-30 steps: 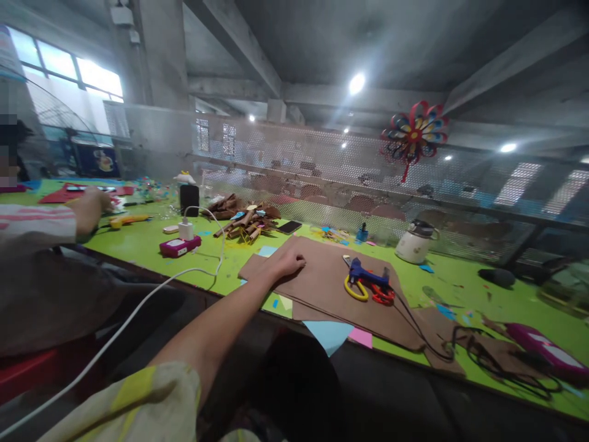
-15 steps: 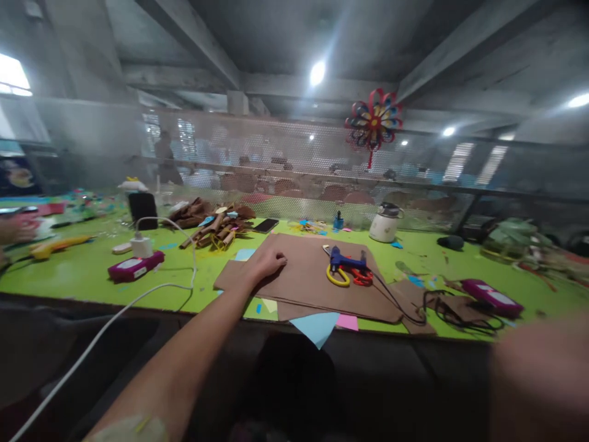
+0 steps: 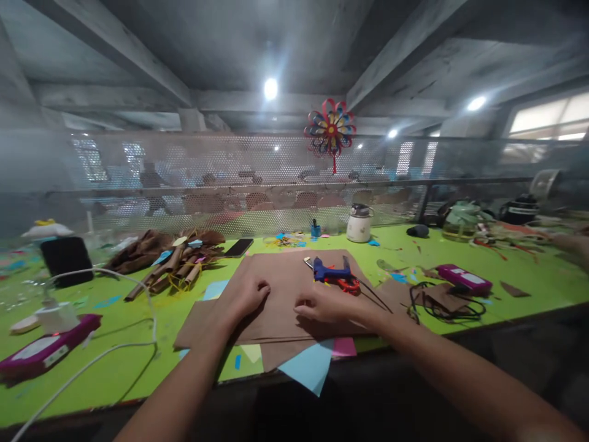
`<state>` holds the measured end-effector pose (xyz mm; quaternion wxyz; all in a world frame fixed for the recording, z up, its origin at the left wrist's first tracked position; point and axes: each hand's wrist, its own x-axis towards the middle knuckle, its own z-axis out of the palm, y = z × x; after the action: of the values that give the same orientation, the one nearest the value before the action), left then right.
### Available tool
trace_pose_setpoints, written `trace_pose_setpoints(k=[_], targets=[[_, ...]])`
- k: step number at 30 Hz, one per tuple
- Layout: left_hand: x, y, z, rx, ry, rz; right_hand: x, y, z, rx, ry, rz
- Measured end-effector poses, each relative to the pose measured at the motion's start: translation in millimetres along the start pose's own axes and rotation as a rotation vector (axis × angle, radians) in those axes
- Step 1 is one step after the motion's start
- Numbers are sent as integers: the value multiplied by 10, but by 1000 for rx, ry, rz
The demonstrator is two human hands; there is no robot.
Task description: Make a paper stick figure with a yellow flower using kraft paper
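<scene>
My left hand [image 3: 251,296] rests on the left part of a stack of brown cardboard sheets [image 3: 280,276], its fingers curled in with nothing visible in them. Across from it, my right hand [image 3: 319,302] lies on the same sheets, fingers loosely bent and a gap showing between thumb and forefinger. Just beyond the right hand sits a blue glue gun [image 3: 332,271] on top of the cardboard. Red-handled scissors [image 3: 352,285] lie partly under the gun, and another yellow-handled tool is mostly hidden behind my right hand. A light blue paper [image 3: 310,366] pokes out below the sheets.
A green table [image 3: 184,319] holds a pile of brown paper rolls [image 3: 181,270], a black phone [image 3: 239,248], a cream jug [image 3: 359,223] and purple power strips [image 3: 464,278] with a coiled black cable. A white cable crosses the left side. Another person's arm [image 3: 570,243] reaches in at far right.
My right hand has come in from the lower right edge onto the cardboard beside the glue gun. My left hand stays on the cardboard. The camera view has turned right.
</scene>
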<state>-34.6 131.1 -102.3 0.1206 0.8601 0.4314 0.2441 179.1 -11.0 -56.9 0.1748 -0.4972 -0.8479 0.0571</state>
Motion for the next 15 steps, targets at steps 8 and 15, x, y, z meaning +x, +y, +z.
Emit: trace_pose_setpoints(k=[8,15], targets=[[-39,100,-17,68,-51,17,536,167,322,55,101,-63],[-117,210,-46,35,-85,-23,412,353,434,-24,202,14]])
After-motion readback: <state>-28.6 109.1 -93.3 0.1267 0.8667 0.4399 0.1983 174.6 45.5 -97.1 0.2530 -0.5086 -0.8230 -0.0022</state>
